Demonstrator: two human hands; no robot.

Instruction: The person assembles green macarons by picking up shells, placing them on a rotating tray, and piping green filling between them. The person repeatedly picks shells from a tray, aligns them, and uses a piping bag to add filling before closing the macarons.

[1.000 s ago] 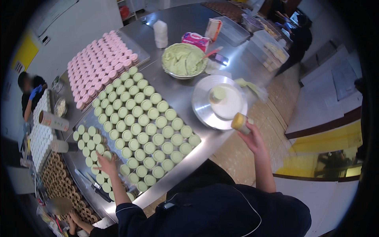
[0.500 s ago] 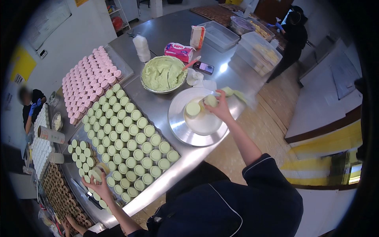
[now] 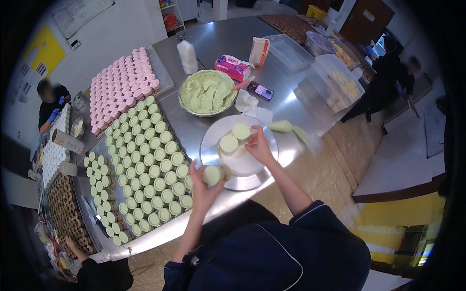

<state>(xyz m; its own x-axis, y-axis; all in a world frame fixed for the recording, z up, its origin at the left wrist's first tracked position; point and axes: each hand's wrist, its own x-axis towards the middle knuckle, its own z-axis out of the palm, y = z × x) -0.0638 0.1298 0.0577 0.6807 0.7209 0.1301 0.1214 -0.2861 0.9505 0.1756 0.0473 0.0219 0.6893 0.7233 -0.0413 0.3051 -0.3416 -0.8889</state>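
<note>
My left hand is closed around a small round cake with a pale green top, tilted above the near left edge of a silver turntable. Two more green-topped cakes stand side by side on the turntable's pale middle: a nearer one and a farther one. My right hand is at the right side of the farther cake, thumb and fingers apart, fingertips close to it. Left of the turntable, many green-topped cakes stand in rows on a tray.
Behind the turntable stands a bowl of green cream with a pink-handled spatula. A filled piping bag, phone and crumpled tissue lie nearby. Pink-topped cakes fill another tray. Plastic tubs stand farther right. Other people work around.
My left hand has brought a cake from the tray over to the turntable. The cake in my right hand has been set down beside the first one, and the hand has drawn nearer.
</note>
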